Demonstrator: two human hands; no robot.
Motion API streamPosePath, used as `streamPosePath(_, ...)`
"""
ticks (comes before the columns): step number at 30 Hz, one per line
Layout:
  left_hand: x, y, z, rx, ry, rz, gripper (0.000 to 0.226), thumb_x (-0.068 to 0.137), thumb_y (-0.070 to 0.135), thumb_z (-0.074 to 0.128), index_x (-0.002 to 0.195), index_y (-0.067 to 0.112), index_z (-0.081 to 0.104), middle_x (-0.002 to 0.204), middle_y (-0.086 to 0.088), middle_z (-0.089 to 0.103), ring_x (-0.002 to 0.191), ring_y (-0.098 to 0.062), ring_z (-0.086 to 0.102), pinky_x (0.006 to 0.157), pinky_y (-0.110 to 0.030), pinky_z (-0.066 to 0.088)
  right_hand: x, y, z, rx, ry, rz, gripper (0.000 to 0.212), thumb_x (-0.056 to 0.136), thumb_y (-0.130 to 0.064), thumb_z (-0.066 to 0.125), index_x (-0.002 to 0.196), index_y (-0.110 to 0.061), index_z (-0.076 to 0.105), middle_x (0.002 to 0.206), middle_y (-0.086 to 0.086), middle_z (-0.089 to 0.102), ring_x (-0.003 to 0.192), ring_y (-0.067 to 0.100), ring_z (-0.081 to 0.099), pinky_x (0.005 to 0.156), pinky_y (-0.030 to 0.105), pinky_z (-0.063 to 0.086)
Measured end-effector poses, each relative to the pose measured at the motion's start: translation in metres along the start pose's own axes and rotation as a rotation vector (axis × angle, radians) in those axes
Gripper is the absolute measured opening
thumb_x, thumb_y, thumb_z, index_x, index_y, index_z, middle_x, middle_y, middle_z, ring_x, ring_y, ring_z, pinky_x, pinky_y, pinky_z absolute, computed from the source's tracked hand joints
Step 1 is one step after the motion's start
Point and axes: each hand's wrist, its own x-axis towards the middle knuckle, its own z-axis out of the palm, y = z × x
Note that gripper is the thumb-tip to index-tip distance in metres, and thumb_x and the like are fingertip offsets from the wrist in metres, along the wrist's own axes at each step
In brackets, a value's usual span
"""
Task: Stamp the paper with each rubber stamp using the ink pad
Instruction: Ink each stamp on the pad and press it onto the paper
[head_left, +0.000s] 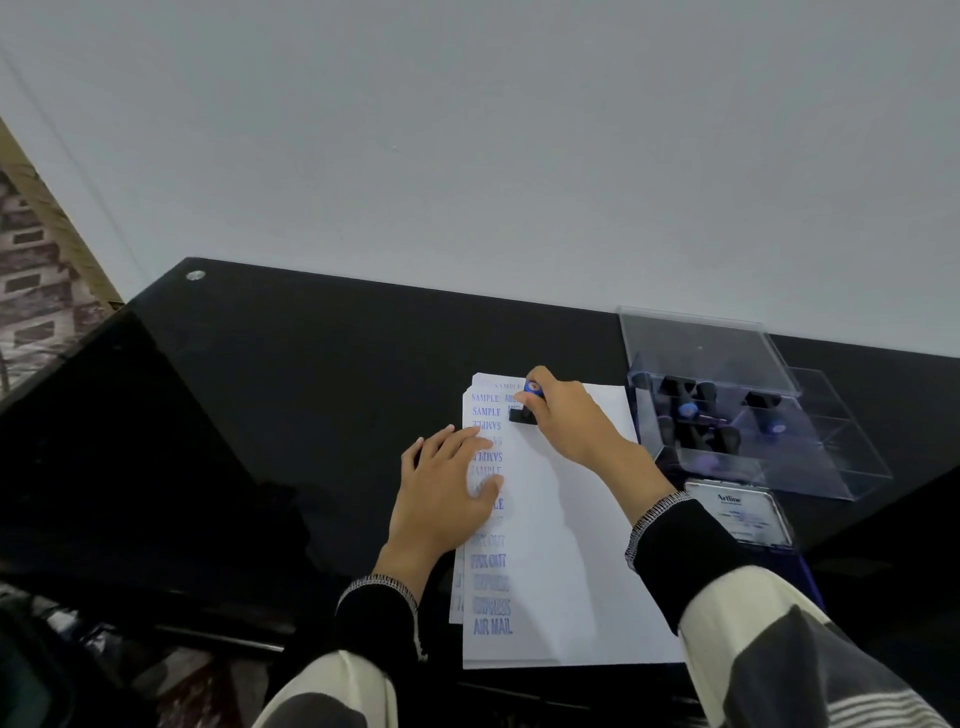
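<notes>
pressing stamp (525, 410) on paper (566, 545), right hand (569, 421) pinching its handle; left hand (447, 483) flat below. many prints done; more stamps in case (737, 415) beside the grip.

Black glossy table (260, 415) fills the middle band of the frame, its far edge running from upper left down to the right. Round silver fitting (195, 275) set in the tabletop near the far left corner. Plain pale wall (467, 130) occupies the whole upper half. Patterned brown and grey fabric (36, 275) at the left edge, beyond the table. Blurred dark clutter, bottom left; cannot tell what it is.
</notes>
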Motion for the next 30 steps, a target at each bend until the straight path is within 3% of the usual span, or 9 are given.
streamPosePath(4,0.001,0.001,0.001,-0.006,-0.006,-0.011,0.046,0.094,0.053,0.044,0.138,0.038,0.043,0.151,0.018,0.034,0.144,-0.007,0.019,0.118,-0.035,0.002,-0.001,-0.001,0.003,-0.043,-0.001,-0.017,0.023,0.102,-0.031,0.040,0.115,-0.014,0.045,0.095,0.001,0.057,0.063,0.012,0.050,0.057,0.017,0.040)
streamPosePath(9,0.000,-0.001,0.002,-0.008,0.009,-0.006,0.046,0.093,0.053,0.046,0.137,0.038,0.044,0.150,0.018,0.036,0.143,-0.006,0.020,0.118,-0.036,0.004,-0.002,0.000,0.005,-0.062,0.002,-0.018,0.023,0.102,-0.032,0.040,0.115,-0.015,0.044,0.103,0.006,0.062,0.067,0.014,0.053,0.067,0.028,0.050)
streamPosePath(16,0.001,0.000,0.001,0.001,0.005,-0.006,0.046,0.093,0.054,0.045,0.137,0.038,0.044,0.150,0.018,0.035,0.144,-0.005,0.019,0.117,-0.035,0.004,-0.001,-0.001,0.007,-0.098,-0.004,-0.018,0.024,0.101,-0.032,0.041,0.118,-0.015,0.044,0.108,0.005,0.062,0.061,0.011,0.049,0.055,0.017,0.039)
streamPosePath(27,0.001,0.002,-0.001,-0.006,-0.009,-0.021,0.047,0.094,0.053,0.046,0.137,0.037,0.044,0.150,0.018,0.035,0.144,-0.006,0.019,0.117,-0.035,0.003,-0.004,-0.005,0.011,-0.163,0.017,-0.011,0.028,0.100,-0.035,0.042,0.121,-0.016,0.043,0.110,0.004,0.064,0.061,0.013,0.049,0.060,0.022,0.044)
streamPosePath(30,0.000,0.003,-0.002,-0.003,-0.010,-0.018,0.046,0.094,0.053,0.045,0.137,0.037,0.044,0.151,0.018,0.034,0.144,-0.006,0.019,0.117,-0.034,0.003,-0.009,-0.006,0.014,-0.137,0.036,-0.008,0.035,0.099,-0.035,0.045,0.127,-0.015,0.043,0.118,0.005,0.063,0.075,0.016,0.058,0.070,0.023,0.049)
